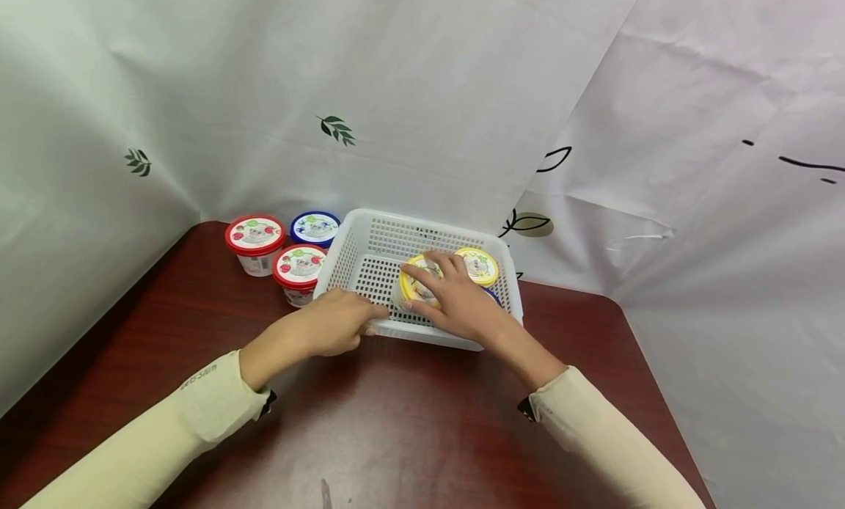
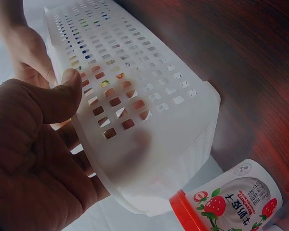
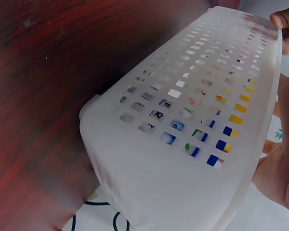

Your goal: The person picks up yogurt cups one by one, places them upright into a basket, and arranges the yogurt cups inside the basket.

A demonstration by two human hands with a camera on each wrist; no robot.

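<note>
Roughly left-to-right lengthwise, white basket (image 1: 378,274), mouth facing up

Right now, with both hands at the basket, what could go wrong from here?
The right hand holds the yellow-lidded cup from above, around its lid, so the lid might loosen or the cup might slip. The left hand grips the white plastic basket by its rim; a pull could shift it into the nearer red-lidded strawberry cup close beside it.
</note>
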